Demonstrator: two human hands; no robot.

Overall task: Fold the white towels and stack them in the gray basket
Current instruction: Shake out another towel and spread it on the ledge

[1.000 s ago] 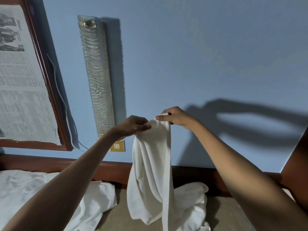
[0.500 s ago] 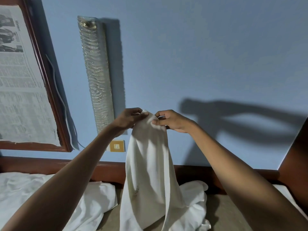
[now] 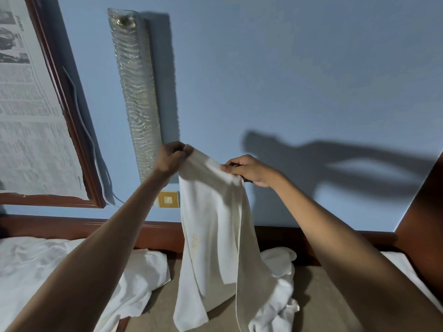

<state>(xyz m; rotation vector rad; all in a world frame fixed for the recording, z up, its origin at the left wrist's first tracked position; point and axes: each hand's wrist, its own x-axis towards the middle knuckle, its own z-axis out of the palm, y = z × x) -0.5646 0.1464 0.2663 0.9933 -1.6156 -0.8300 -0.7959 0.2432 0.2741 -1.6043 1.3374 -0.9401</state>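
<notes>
1. Both hands pinch the top edge of one white towel [image 3: 215, 224]. The left hand [image 3: 173, 155] bunches a corner between thumb and curled fingers, and the right hand [image 3: 244, 168] nips the edge a little further along.
2. I'd say it's held up so its own weight pulls it straight and the edges can be found before folding.
3. Both arms reach forward and up, the left hand higher, so the top edge slopes down towards the right.
4. The cloth hangs over the tan surface [image 3: 316, 295], in front of a crumpled towel [image 3: 280, 271]. No gray basket shows.
</notes>
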